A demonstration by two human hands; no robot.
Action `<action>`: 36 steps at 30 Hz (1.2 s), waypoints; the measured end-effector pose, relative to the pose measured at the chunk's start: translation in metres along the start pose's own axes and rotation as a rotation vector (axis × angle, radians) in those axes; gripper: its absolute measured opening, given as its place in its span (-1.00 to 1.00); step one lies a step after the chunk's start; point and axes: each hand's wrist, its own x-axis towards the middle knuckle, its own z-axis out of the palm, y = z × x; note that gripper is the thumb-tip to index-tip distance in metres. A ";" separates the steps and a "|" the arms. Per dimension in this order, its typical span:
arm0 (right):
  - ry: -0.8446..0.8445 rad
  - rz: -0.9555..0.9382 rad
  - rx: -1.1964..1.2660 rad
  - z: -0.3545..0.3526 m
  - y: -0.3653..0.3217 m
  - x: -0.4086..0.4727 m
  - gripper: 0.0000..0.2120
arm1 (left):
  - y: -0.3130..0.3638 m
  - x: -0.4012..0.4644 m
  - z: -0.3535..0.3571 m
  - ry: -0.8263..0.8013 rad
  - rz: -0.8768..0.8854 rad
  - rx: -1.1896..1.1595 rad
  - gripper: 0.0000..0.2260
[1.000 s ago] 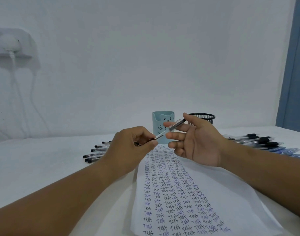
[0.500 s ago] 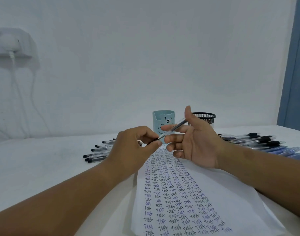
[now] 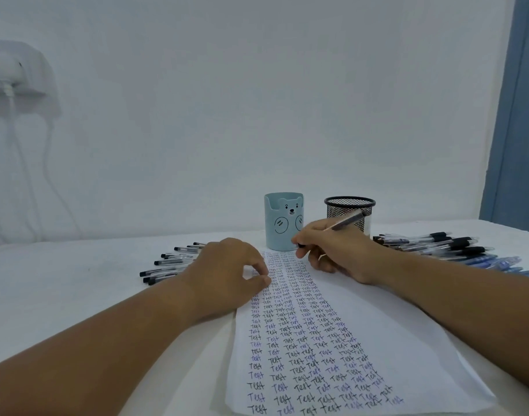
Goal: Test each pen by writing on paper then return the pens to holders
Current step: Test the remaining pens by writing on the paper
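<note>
Left hand: knuckles up, fingers curled, thumb and forefinger tips pinched together, forearm running in from near left corner of surface. Right hand: fingers curled in writing grip, forearm extended in from right edge toward far side.

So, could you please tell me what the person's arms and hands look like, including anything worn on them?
Both forearms are bare with no sleeves in view. The left hand and right hand show no gloves, rings, watch or bracelet.
</note>
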 end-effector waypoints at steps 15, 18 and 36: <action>0.083 -0.018 -0.313 -0.010 0.019 0.022 -0.78 | -0.009 0.005 0.006 -0.063 0.022 0.048 -0.81; 0.067 -0.040 -0.322 -0.009 0.020 0.022 -0.80 | -0.008 0.005 0.006 -0.065 0.020 0.060 -0.80; 0.047 -0.088 -0.387 -0.009 0.020 0.022 -0.81 | -0.005 0.005 0.005 -0.071 0.009 0.065 -0.81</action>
